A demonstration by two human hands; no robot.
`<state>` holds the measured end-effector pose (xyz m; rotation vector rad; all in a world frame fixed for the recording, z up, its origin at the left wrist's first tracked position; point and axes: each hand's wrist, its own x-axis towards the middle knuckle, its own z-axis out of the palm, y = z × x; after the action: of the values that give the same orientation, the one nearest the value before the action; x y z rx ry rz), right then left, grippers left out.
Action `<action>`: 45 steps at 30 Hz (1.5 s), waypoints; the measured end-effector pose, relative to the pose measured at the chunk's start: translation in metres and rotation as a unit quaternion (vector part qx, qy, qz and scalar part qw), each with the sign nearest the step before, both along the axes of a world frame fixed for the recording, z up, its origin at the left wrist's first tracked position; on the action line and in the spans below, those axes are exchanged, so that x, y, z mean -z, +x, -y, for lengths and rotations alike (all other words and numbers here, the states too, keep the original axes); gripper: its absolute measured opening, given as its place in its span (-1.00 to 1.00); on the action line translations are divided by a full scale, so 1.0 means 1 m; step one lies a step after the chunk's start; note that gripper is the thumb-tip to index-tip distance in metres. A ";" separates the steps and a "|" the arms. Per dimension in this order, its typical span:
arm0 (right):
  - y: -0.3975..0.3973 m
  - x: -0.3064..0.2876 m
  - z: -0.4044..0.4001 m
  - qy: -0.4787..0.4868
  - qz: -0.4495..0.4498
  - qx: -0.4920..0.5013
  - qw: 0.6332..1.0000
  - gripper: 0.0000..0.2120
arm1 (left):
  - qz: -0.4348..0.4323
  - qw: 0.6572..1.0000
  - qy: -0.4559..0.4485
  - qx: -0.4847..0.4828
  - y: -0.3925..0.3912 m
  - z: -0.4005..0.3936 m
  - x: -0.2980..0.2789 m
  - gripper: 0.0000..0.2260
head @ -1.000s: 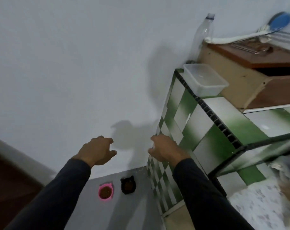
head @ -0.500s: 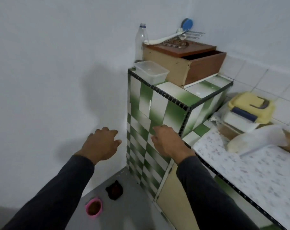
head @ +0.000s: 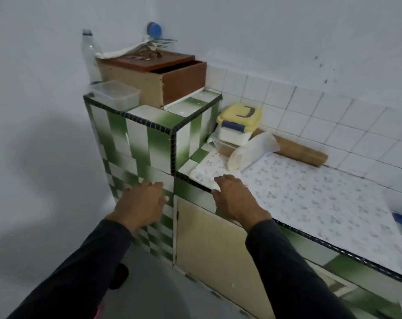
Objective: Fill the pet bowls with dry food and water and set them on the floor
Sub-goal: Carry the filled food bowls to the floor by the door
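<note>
Both hands hang empty with fingers loosely spread: the left hand [head: 141,203] before the green-checked tiled pillar [head: 135,143], the right hand [head: 233,199] at the bench [head: 310,203] edge. Far below them, a black pet bowl [head: 120,276] and a pink bowl [head: 100,313] sit on the floor, mostly hidden behind the left sleeve.

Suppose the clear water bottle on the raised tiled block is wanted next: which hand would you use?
Probably the left hand: it hangs open on the bottle side, while the right hand is over the counter edge, farther off.
</note>
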<state>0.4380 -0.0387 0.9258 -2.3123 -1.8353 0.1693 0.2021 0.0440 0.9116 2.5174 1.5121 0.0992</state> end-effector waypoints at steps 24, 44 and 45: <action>0.330 -0.003 0.407 0.001 -0.019 0.313 0.949 -0.77 | -0.021 0.963 -0.011 0.269 0.407 0.277 -0.016 -0.52; 0.457 0.058 0.624 -0.064 -0.051 0.505 0.859 -0.61 | -0.057 0.870 -0.041 0.487 0.650 0.449 0.048 -0.52; 0.465 0.060 0.630 -0.069 -0.055 0.513 0.854 -0.61 | -0.059 0.867 -0.041 0.493 0.663 0.455 0.051 -0.51</action>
<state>0.9035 -0.6686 0.8655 -2.9312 -0.3560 0.2588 0.8649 -0.4110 0.8608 2.9086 0.0899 -0.2716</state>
